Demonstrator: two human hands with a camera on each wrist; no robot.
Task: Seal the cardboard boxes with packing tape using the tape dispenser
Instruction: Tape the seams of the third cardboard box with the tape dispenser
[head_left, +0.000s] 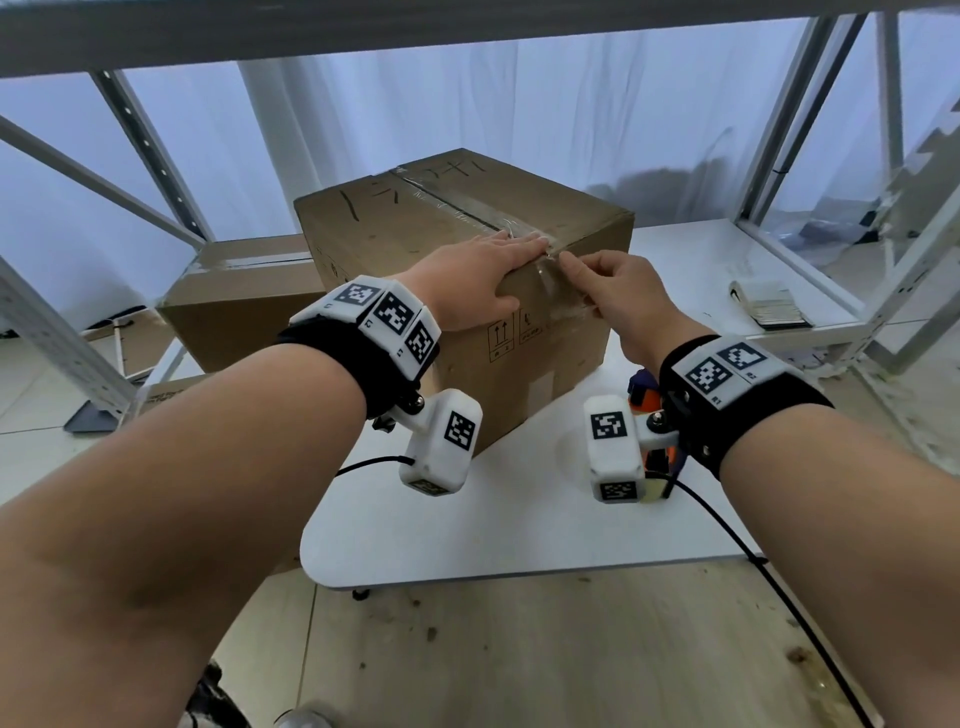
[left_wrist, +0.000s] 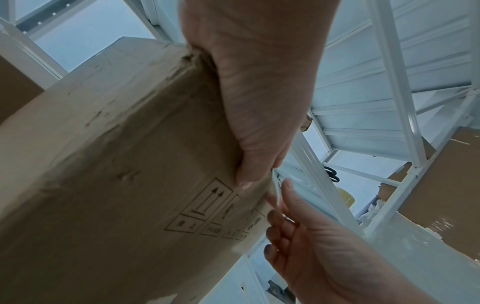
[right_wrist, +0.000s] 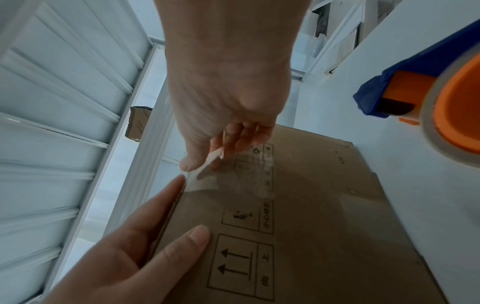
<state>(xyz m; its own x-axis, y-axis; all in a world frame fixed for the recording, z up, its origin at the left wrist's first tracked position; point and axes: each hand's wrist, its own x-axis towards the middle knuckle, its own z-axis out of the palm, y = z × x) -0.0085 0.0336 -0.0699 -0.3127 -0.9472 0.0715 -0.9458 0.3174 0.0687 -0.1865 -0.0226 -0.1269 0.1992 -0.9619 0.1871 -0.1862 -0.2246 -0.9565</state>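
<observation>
top seam of my box (head_left: 415, 249) is taped; left hand (head_left: 478, 275) lies flat on it, right hand (head_left: 613, 291) pinches the tape end (right_wrist: 207, 174), pressing-down still left.

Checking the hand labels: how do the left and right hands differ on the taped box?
The left hand lies flat, fingers straight on the box top, thumb on its side; the right hand is curled, pinching the clear tape end at the top edge. Both touch the same box.

Brown cardboard box (right_wrist: 324, 216), side panel: printed twin up-arrow symbol, character "上" beside it. Neighbouring printed boxes illegible.
</observation>
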